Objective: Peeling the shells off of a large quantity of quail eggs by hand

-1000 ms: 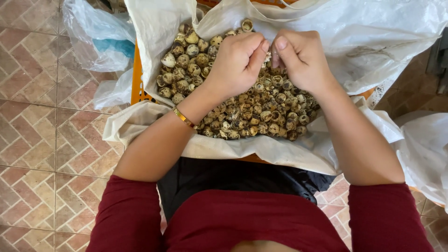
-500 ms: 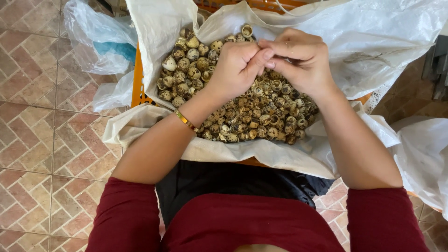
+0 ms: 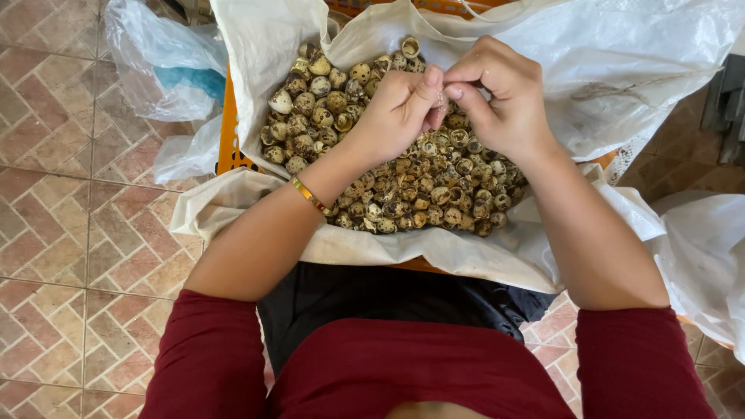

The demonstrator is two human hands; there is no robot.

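A white sack (image 3: 272, 39) lies open over an orange crate (image 3: 227, 140) and holds a heap of several speckled quail egg shells (image 3: 372, 178). My left hand (image 3: 396, 112) and my right hand (image 3: 504, 97) meet above the heap, fingertips pinched together on one small quail egg (image 3: 442, 101), which is mostly hidden between the fingers. A gold bracelet (image 3: 310, 195) sits on my left wrist. Both arms come out of dark red sleeves.
A clear plastic bag with something blue inside (image 3: 167, 66) lies on the tiled floor (image 3: 70, 233) at the upper left. More white sacking (image 3: 698, 248) spreads at the right. A dark object (image 3: 725, 101) stands at the right edge.
Both hands have drawn closer to me and a little higher in view, and the fingertips have kept working on the small egg. The heap has not visibly changed.
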